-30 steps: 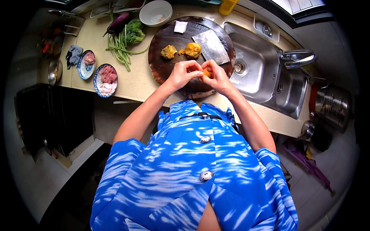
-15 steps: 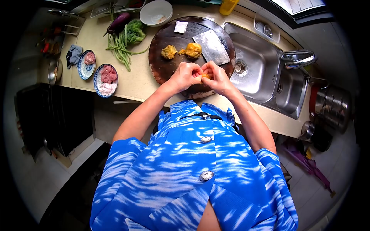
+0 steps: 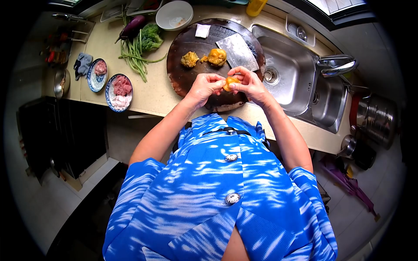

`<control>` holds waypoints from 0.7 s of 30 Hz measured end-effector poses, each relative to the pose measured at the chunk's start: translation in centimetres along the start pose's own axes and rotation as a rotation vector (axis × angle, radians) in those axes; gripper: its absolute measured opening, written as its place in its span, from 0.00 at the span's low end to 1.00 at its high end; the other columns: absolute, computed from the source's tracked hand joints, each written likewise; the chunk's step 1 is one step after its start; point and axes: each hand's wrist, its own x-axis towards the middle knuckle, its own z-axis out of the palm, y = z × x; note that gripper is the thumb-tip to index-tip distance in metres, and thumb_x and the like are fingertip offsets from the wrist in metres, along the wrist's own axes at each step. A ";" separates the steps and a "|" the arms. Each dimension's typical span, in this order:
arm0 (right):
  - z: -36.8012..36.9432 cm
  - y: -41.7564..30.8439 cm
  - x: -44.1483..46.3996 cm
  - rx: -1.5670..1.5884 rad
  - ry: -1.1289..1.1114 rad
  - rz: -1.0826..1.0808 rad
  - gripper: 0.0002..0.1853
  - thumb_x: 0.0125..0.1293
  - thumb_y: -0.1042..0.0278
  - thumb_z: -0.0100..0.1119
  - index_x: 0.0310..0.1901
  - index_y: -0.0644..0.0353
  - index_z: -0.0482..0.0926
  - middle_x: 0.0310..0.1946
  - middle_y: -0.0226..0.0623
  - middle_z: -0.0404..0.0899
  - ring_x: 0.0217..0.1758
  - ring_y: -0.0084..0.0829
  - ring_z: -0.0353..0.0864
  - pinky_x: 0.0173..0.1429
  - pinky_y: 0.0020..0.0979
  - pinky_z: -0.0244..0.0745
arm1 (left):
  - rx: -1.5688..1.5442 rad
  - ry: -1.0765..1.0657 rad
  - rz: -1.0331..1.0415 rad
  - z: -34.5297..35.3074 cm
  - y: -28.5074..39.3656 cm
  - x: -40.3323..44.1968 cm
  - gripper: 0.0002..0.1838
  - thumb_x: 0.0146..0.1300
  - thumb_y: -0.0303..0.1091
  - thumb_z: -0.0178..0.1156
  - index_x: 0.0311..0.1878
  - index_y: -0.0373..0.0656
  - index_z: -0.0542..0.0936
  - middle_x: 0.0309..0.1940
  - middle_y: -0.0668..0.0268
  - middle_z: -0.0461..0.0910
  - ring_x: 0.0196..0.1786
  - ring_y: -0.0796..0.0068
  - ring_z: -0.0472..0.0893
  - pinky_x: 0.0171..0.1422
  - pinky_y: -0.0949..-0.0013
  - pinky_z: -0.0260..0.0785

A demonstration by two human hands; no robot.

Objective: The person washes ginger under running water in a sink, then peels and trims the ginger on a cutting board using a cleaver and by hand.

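Note:
Between my two hands, over the near part of a round dark chopping board, is a small yellow-orange lump that looks like pickled mustard tuber. My left hand pinches its left side with thumb and fingers. On the other side my right hand grips it between thumb and fingertips. Farther back on the board sit a larger yellow lump and a browner, crumpled one, with small scraps between them. A cleaver lies flat at the board's right, and a white piece is near the back.
Left of the board are green beans, broccoli and an eggplant. Two plates of raw meat stand near the counter's left front. A white bowl is behind; a steel sink lies right.
My hands have drawn slightly apart and my right fingers have lifted, so more of the yellow lump shows. The lumps on the board and the cleaver stay in place.

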 end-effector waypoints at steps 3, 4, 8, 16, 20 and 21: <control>0.5 0.5 0.5 -0.104 0.137 0.033 0.16 0.56 0.68 0.66 0.42 0.63 0.72 0.32 0.31 0.78 0.32 0.17 0.76 0.32 0.19 0.71 | 0.235 -0.036 0.072 0.4 0.2 -0.2 0.07 0.59 0.29 0.59 0.38 0.36 0.79 0.28 0.68 0.78 0.26 0.84 0.74 0.31 0.82 0.66; 0.6 0.8 0.6 -0.177 0.183 0.042 0.14 0.55 0.67 0.66 0.40 0.64 0.74 0.30 0.30 0.78 0.29 0.17 0.76 0.30 0.18 0.71 | 0.235 -0.038 0.071 0.5 0.1 -0.2 0.07 0.59 0.29 0.59 0.38 0.36 0.79 0.28 0.68 0.78 0.26 0.84 0.74 0.31 0.82 0.66; 1.0 1.3 1.0 -0.132 0.196 -0.066 0.10 0.56 0.69 0.64 0.36 0.65 0.76 0.26 0.30 0.77 0.26 0.16 0.75 0.27 0.17 0.70 | 0.144 -0.027 0.098 0.6 -0.4 -0.1 0.07 0.59 0.29 0.58 0.37 0.37 0.79 0.28 0.68 0.78 0.25 0.84 0.73 0.30 0.82 0.65; 1.3 1.7 0.7 -0.231 0.189 -0.114 0.10 0.54 0.77 0.57 0.39 0.68 0.75 0.29 0.31 0.78 0.28 0.17 0.76 0.31 0.19 0.72 | -0.120 -0.080 0.010 0.3 -1.1 0.1 0.06 0.61 0.28 0.56 0.37 0.36 0.78 0.30 0.66 0.78 0.27 0.83 0.75 0.30 0.81 0.69; 1.4 1.5 0.5 -0.059 0.172 -0.132 0.13 0.53 0.79 0.56 0.41 0.68 0.74 0.33 0.33 0.77 0.32 0.18 0.76 0.37 0.20 0.73 | -0.229 -0.069 0.017 0.3 -1.4 -0.1 0.06 0.62 0.28 0.55 0.39 0.35 0.76 0.31 0.65 0.78 0.29 0.82 0.75 0.31 0.80 0.69; 1.5 1.5 0.5 -0.033 0.181 -0.137 0.14 0.52 0.80 0.56 0.42 0.68 0.74 0.34 0.34 0.77 0.34 0.19 0.76 0.40 0.20 0.73 | -0.289 -0.092 0.028 0.4 -1.5 -0.1 0.07 0.61 0.28 0.55 0.40 0.35 0.76 0.31 0.65 0.78 0.30 0.82 0.76 0.32 0.79 0.69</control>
